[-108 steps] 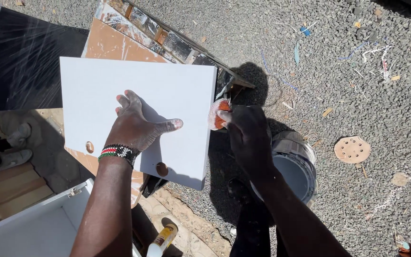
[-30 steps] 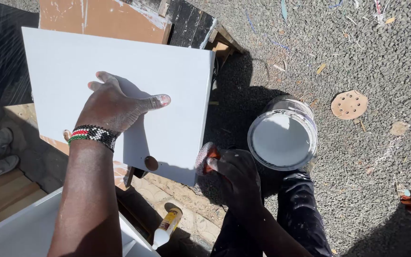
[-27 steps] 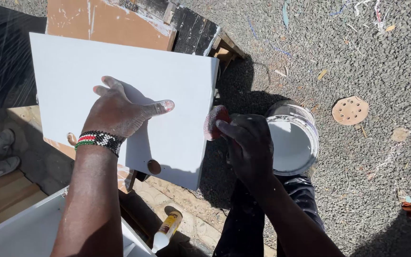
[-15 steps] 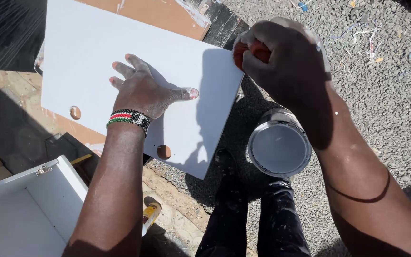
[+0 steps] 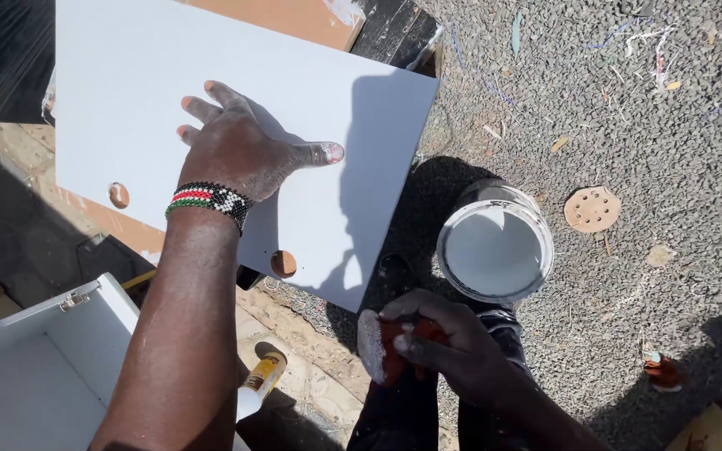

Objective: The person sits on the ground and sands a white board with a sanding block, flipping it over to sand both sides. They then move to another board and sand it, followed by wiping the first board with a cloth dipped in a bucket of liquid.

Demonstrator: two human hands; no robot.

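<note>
Grip, left hand (image 5: 240,154): released, palm flat and fingers spread on the white panel (image 5: 144,100), pressing down, apparently to keep the board from sliding on its support. A beaded wristband (image 5: 209,200) in black, red, green and white sits at the wrist.

Grip, right hand (image 5: 444,351): clenched around a red-backed sanding pad (image 5: 382,344), its pale, dusted face turned left toward the panel's near edge; held low and near, apart from the board, just beside the paint can.

White panel: rectangular, smooth, painted; two round cup holes, one (image 5: 283,263) by the near edge, one (image 5: 118,195) further left. It rests tilted across a brown board (image 5: 294,17) at the far side and overhangs the ground.

Paint can (image 5: 495,250): open, white paint inside, standing upright on the ground right of the panel, close to the right hand, plausibly for easy reach.

Ground (image 5: 653,108): grey gravel in bright sun, littered with scraps; a used round sanding disc (image 5: 592,209) lies right of the can.

Near left: white cabinet box (image 5: 35,367), open, with a hinge; a yellow-labelled bottle (image 5: 259,382) lies beside it.
</note>
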